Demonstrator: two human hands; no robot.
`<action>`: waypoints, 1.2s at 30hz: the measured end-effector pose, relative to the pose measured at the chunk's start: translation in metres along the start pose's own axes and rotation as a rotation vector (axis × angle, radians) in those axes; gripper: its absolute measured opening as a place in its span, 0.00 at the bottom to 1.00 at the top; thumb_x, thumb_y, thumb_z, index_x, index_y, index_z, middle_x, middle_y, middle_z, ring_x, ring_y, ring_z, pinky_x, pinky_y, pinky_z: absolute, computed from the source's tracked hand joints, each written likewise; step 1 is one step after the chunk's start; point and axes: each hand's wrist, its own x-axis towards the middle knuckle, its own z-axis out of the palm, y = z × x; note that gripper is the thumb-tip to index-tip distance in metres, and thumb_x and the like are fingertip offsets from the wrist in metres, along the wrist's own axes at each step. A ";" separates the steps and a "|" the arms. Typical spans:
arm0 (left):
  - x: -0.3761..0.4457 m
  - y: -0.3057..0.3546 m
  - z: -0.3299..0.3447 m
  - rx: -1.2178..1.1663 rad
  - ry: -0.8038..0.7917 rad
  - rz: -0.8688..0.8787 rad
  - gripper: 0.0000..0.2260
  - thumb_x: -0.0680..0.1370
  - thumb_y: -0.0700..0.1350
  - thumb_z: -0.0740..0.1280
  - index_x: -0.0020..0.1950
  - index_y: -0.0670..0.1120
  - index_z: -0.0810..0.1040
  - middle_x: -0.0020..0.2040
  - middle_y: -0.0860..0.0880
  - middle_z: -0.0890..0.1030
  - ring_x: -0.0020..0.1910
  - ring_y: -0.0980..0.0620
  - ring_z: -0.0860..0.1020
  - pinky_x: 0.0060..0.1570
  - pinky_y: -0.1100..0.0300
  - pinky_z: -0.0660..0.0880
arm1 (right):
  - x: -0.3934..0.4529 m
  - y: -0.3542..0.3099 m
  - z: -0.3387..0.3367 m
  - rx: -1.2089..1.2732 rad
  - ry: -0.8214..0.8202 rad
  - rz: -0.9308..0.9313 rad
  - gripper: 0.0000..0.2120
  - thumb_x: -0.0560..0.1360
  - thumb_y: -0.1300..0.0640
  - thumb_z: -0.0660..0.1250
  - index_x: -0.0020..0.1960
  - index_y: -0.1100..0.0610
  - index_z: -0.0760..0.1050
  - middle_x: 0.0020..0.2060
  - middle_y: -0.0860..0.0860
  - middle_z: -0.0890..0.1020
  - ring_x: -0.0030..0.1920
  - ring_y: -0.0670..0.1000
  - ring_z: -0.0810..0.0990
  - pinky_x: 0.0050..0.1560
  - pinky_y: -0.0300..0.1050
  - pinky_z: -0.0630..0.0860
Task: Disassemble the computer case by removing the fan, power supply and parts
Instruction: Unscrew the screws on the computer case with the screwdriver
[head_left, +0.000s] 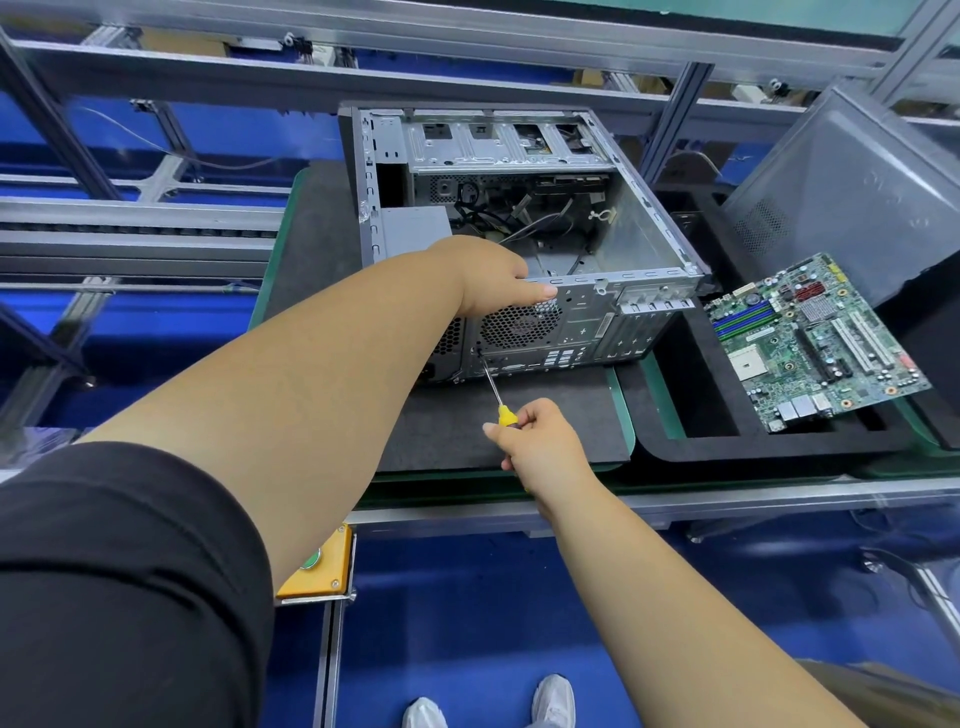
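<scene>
My left hand (493, 278) lies on the near top edge of the computer case (519, 234), palm down, fingers stretched along the metal rim toward the right, thumb side toward me. The fingers look mostly straight and press on the rim; whether any hook over the far side of it I cannot tell. My right hand (535, 441) is nearer to me, closed around the yellow handle of a screwdriver (500, 400), with fingers curled round the grip and the thumb along it. The shaft runs up and to the left, and its tip meets the rear panel of the case just below the lower left of the round honeycomb fan grille (519, 325).

The case lies on its side, open face up, on a dark mat (493, 426) on the bench, rear panel toward me. Inside I see loose cables (519, 218) toward the far end and the grey power supply (415, 231) at the left, just beyond my left wrist. To the right, well apart from the case, a green motherboard (815, 340) rests tilted across a black foam tray (701, 415). A grey side panel (852, 197) leans beyond it at the far right.
</scene>
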 end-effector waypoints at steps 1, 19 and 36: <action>0.000 0.000 0.000 0.001 -0.001 -0.004 0.30 0.79 0.68 0.47 0.56 0.47 0.77 0.49 0.49 0.78 0.49 0.48 0.74 0.45 0.54 0.67 | 0.001 0.001 0.000 -0.007 0.004 0.001 0.14 0.76 0.53 0.71 0.46 0.53 0.65 0.37 0.47 0.73 0.28 0.46 0.74 0.32 0.41 0.71; -0.008 0.007 -0.001 0.002 -0.009 -0.093 0.33 0.78 0.70 0.46 0.69 0.48 0.69 0.61 0.46 0.77 0.52 0.45 0.73 0.46 0.54 0.67 | 0.002 0.021 -0.023 -0.032 0.015 0.009 0.11 0.76 0.49 0.69 0.43 0.51 0.68 0.37 0.47 0.75 0.26 0.44 0.76 0.36 0.43 0.71; -0.032 0.050 -0.004 -0.762 0.593 -0.239 0.06 0.80 0.47 0.65 0.54 0.52 0.80 0.49 0.55 0.80 0.48 0.56 0.77 0.51 0.60 0.73 | 0.017 0.006 -0.125 0.059 -0.095 -0.115 0.08 0.74 0.52 0.69 0.42 0.53 0.71 0.36 0.48 0.76 0.28 0.44 0.76 0.41 0.46 0.73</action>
